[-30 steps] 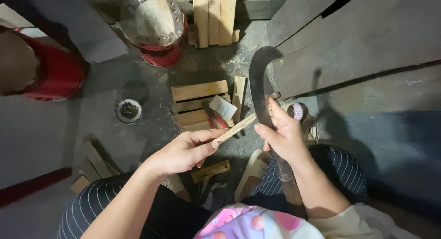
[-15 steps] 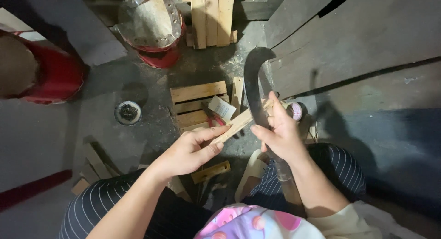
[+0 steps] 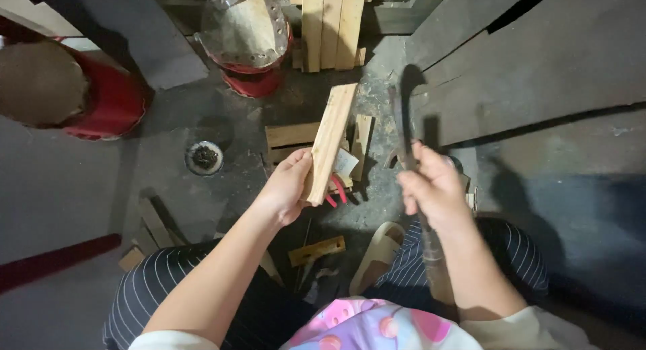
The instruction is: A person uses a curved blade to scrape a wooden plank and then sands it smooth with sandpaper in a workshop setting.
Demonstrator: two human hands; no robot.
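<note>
hands first: left hand [image 3: 291, 188] is wrapped round the lower end of a pale wooden slat [image 3: 328, 143], thumb along one edge, fingers behind, the slat tilted up and away from me with its top end leaning a little right. right hand [image 3: 436, 188] is closed in a fist round the handle of a curved blade [image 3: 402, 131], a dark sickle-like knife seen edge-on and pointing away from me, its tip near the grey boards. blade and slat are apart, with open air between them.

i read this as the line-up before a cut: wood presented, blade raised beside it but not touching. as i judge it, the next move calls for bringing the edge onto the slat well clear of the left fingers and holding the wood firm, because that thumb sits close to the working side.

further out: under the slat, red-handled pliers [image 3: 336, 188] and a small stack of cut wood pieces [image 3: 291, 136] lie on the dark concrete floor [image 3: 202, 108]. a beige slipper [image 3: 378, 254] rests between my striped trouser knees, and a short drilled offcut [image 3: 316, 250] lies just left of it. a round floor drain [image 3: 204, 157] sits to the left, a red drum [image 3: 250, 33] with a studded rim stands ahead, with upright planks [image 3: 331, 27] beside it.
</note>
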